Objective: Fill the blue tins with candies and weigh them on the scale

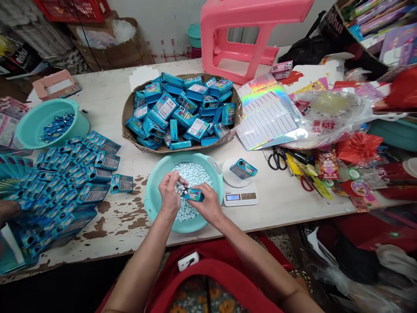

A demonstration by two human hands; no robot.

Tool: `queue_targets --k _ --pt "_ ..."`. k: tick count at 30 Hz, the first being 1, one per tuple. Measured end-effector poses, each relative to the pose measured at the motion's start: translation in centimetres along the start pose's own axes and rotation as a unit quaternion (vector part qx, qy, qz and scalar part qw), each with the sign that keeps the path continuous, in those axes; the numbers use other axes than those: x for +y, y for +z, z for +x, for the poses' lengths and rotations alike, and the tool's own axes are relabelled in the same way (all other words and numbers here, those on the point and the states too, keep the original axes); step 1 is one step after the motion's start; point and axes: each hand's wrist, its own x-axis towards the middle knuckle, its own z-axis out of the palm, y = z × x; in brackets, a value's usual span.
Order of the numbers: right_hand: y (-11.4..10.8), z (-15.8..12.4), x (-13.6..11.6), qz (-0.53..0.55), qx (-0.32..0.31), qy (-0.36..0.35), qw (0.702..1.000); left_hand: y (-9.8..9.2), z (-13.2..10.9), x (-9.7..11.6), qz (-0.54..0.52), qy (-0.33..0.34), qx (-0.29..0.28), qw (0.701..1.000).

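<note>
My right hand point(210, 202) grips a small blue candy box point(194, 194) by its right end, above a turquoise basin point(151, 191) of pale blue candies point(192, 171). My left hand point(169, 191) is closed in a pinch by the box's left end, where a dark round opening shows. What the left fingers hold, if anything, is too small to make out. Right of the basin, another blue box point(243, 168) rests on the white plate of a digital scale point(249, 198).
Behind the basin, a cardboard tray point(127, 126) holds many blue boxes. More boxes point(74, 174) stand in rows at left, near a bowl point(83, 126) of shiny blue pieces and another person's hand point(9, 211). Scissors point(276, 158), sticker sheets point(267, 115) and a pink stool point(208, 48) occupy the right and back.
</note>
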Motion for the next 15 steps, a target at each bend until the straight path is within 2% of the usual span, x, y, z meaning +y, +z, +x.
queue_targets --k 8,15 --pt "-0.5 -0.1 -0.1 0.03 0.023 -0.006 0.999 1.0 -0.3 -0.2 0.047 0.039 0.036 0.998" --pt "-0.6 0.3 -0.7 0.011 0.036 0.011 0.999 1.7 -0.3 -0.1 0.068 0.083 0.001 0.994"
